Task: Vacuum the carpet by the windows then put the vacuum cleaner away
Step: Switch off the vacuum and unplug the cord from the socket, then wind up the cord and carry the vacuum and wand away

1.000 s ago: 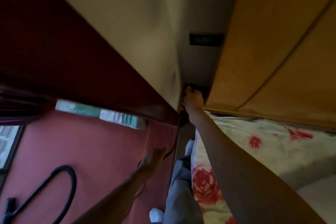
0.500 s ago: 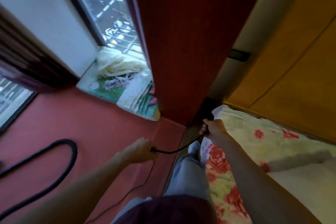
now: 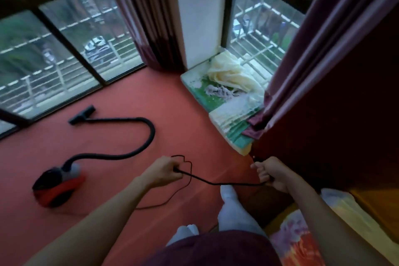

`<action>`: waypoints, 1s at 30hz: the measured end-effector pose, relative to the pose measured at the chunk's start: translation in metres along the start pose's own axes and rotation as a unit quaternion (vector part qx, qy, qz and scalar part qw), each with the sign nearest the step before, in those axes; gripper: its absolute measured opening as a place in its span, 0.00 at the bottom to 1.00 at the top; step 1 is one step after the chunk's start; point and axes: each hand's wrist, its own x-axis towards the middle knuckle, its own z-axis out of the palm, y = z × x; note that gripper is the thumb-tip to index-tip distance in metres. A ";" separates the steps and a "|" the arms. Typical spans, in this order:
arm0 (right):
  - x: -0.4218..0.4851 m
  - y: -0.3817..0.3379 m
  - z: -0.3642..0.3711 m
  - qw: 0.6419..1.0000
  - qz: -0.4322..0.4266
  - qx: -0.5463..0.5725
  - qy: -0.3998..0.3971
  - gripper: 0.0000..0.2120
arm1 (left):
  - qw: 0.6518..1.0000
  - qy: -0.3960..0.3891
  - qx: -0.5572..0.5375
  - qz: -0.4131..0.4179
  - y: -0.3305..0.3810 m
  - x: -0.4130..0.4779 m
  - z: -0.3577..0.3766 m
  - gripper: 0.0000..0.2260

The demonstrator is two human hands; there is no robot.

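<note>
A red and black canister vacuum cleaner [image 3: 57, 188] lies on the red carpet [image 3: 121, 97] at the left. Its black hose [image 3: 138, 149] curves away to a floor nozzle [image 3: 82, 115] near the big windows [image 3: 64, 49]. A thin black power cord [image 3: 218, 183] stretches between my two hands. My left hand [image 3: 165, 171] is closed on the cord, with small loops above it. At the corner of a dark red cabinet, my right hand [image 3: 273, 174] grips the cord's other end. From my left hand the cord trails down over the carpet.
A dark red cabinet [image 3: 336, 127] stands at the right, with purple curtains [image 3: 302, 54] beside it. A low sill [image 3: 228, 101] holds a crumpled cream cloth [image 3: 231, 73]. A floral bedcover [image 3: 302, 242] lies at the lower right. My legs in grey trousers are below.
My view has swung from the gap behind the cabinet toward the windows and carpet. My right hand came back from that gap with the cord's end. The vacuum cleaner has come into view.
</note>
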 end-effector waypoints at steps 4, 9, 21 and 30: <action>0.031 -0.053 0.018 0.994 0.024 -0.093 -0.060 0.14 | 0.994 0.074 -0.046 -0.071 -0.015 -0.004 -0.028 0.13; 0.069 -0.109 0.059 0.968 -0.028 -0.237 -0.075 0.13 | 0.960 0.222 -0.113 -0.126 -0.011 -0.022 -0.070 0.18; 0.029 -0.047 0.294 0.909 -0.087 -0.339 -0.226 0.05 | 0.814 0.534 -0.192 -0.126 0.015 -0.176 -0.191 0.13; -0.092 0.062 0.454 0.901 -0.066 -0.266 -0.338 0.24 | 0.679 0.674 -0.277 -0.084 -0.022 -0.299 -0.186 0.07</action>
